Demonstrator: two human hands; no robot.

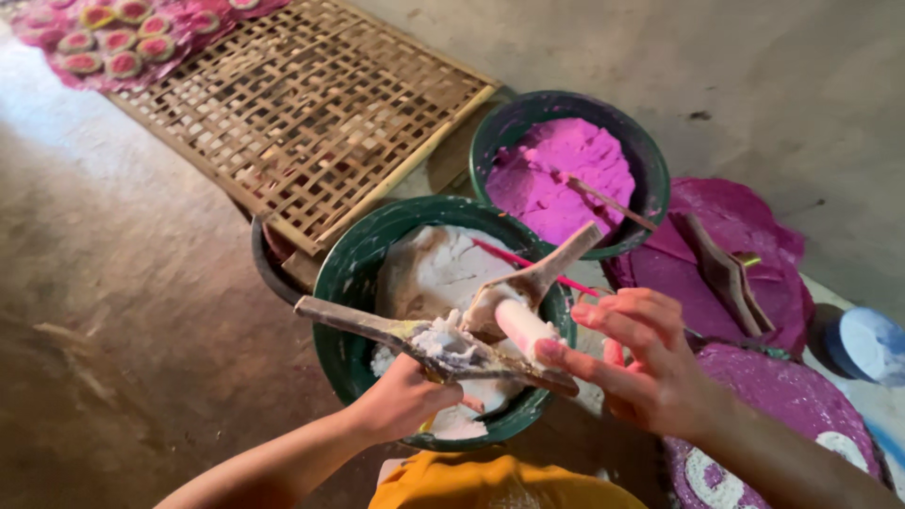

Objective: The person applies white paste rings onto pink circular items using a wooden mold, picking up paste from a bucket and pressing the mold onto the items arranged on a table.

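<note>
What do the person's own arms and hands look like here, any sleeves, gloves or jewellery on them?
Both forearms are bare, with no sleeves reaching into view. The left hand and right hand wear no gloves, and no rings, bracelets or watch can be seen. The right fingertips are stained pink, with pink smudges on the other fingers. A piece of yellow-orange clothing shows at the bottom edge between the arms.

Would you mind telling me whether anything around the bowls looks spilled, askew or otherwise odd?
Nothing looks broken. Pink powder has stained the floor right of the pink powder bowl, and white paste cakes the wooden tool held in the left hand over the white bowl.
</note>
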